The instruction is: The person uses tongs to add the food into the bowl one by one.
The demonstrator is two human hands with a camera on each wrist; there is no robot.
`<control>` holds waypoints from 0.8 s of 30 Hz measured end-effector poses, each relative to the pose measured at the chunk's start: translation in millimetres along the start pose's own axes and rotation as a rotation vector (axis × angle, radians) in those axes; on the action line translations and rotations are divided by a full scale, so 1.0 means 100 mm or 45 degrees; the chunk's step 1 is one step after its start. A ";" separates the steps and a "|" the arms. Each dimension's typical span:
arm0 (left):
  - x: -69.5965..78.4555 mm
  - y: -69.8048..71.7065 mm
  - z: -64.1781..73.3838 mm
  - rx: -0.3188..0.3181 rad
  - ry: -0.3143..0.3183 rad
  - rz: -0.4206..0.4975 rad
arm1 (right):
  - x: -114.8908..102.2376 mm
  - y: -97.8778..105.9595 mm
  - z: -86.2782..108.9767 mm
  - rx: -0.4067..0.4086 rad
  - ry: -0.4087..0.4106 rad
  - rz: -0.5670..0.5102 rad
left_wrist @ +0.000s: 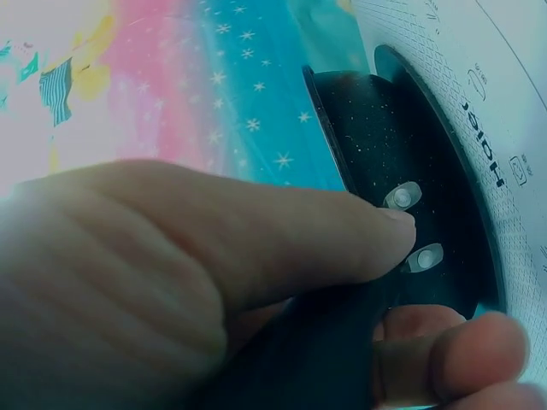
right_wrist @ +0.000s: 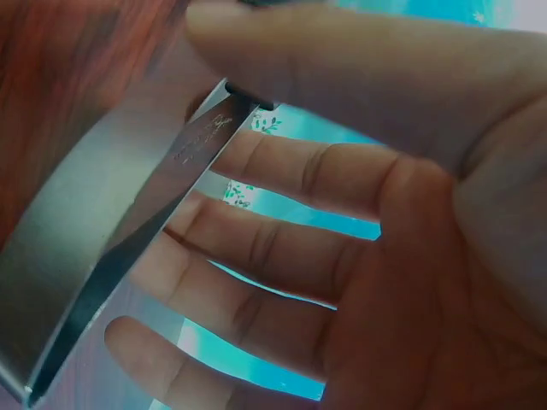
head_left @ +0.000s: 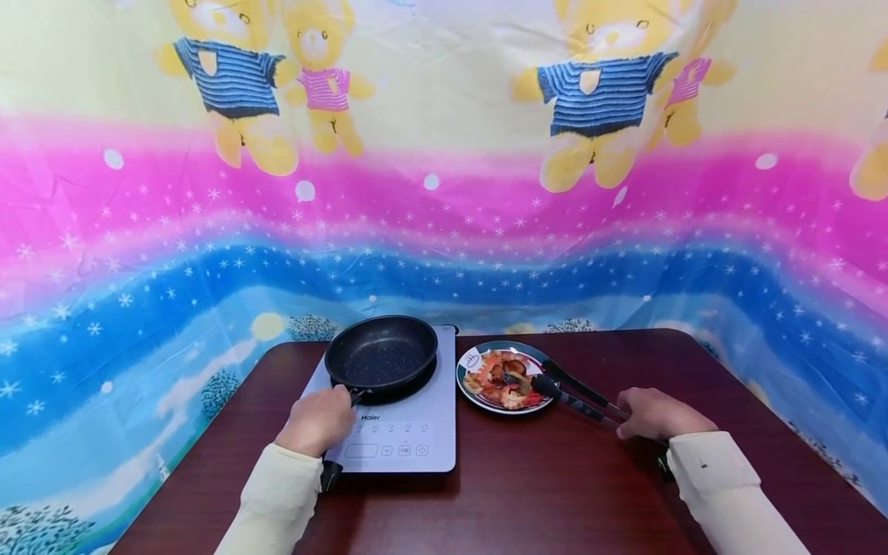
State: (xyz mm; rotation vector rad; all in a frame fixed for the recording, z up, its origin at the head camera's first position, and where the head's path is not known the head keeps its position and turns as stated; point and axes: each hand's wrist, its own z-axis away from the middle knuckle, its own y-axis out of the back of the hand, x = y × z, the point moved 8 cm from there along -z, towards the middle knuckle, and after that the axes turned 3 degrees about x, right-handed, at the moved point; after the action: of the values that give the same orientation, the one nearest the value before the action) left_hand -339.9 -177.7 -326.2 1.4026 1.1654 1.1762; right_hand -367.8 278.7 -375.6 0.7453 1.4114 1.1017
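My left hand (head_left: 321,420) grips the handle of a black frying pan (head_left: 381,351), whose inside is dark and speckled. In the left wrist view, the thumb lies along the handle near two rivets. The pan is over a white induction cooktop (head_left: 437,432); whether it rests flat there I cannot tell. On the right, my right hand (head_left: 659,415) holds metal tongs (right_wrist: 94,201) with black tips between thumb and fingers. The tong tips are spread at a patterned plate (head_left: 479,402), one at the reddish-orange food (head_left: 502,378), whose kind is unclear.
A dark reddish-brown table (head_left: 548,493) carries everything. Behind it hangs a colourful curtain (head_left: 444,208) printed with bears and snowflakes. The plate stands just right of the cooktop, whose control buttons face the near side.
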 end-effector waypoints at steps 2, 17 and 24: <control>0.01 0.00 0.00 -0.001 -0.005 -0.005 | 0.00 0.00 0.00 0.002 0.004 0.014; 0.00 -0.01 0.00 -0.011 -0.028 -0.037 | -0.04 0.03 0.03 0.004 0.020 0.081; -0.06 -0.02 -0.02 -0.037 -0.013 -0.042 | -0.15 0.17 0.10 0.062 0.064 -0.026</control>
State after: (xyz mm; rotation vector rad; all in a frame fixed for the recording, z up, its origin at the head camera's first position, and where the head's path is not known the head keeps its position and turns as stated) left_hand -342.4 -182.9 -328.6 1.3613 1.1557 1.1569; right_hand -358.5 273.2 -354.0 0.7407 1.4900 1.0799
